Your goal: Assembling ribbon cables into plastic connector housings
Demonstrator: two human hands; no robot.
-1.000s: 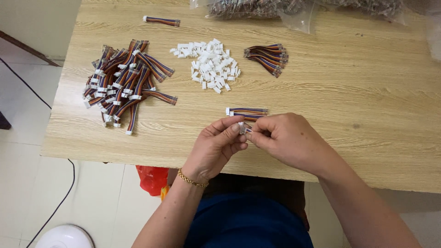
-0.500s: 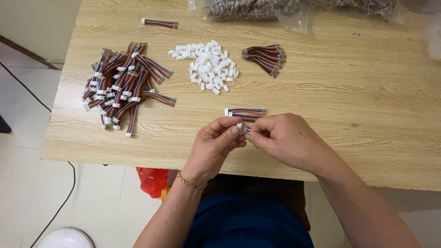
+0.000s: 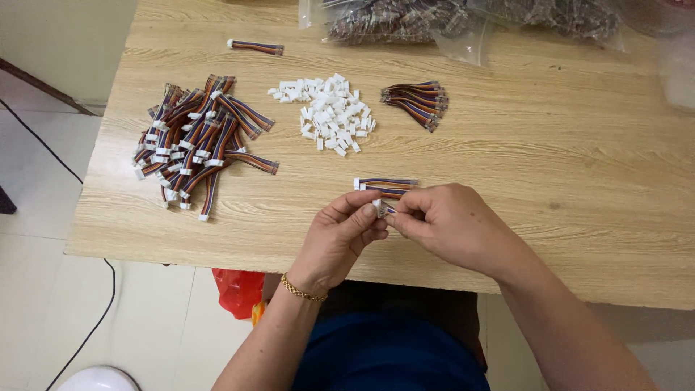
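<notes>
White connector [image 3: 378, 208] pinched between fingers [image 3: 362, 211] of both hands.

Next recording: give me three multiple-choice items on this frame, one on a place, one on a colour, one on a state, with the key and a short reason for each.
1. Where does the heap of small white plastic connector housings lie on the light wooden table?
A. Between the big pile of finished multicoloured ribbon wires and the small bundle of bare-ended multicoloured wires
B. At the near edge
C. On the floor

2. What colour is the bracelet on the left wrist?
A. Silver
B. Gold
C. Black

3. What are the left hand and right hand doing?
A. Lying flat
B. Pinching one small white connector on a wire together
C. Lifting a bag

Key: 1 A, the heap sits between both wire groups; 2 B, its links look golden; 3 B, both sets of fingertips meet on it.
</notes>
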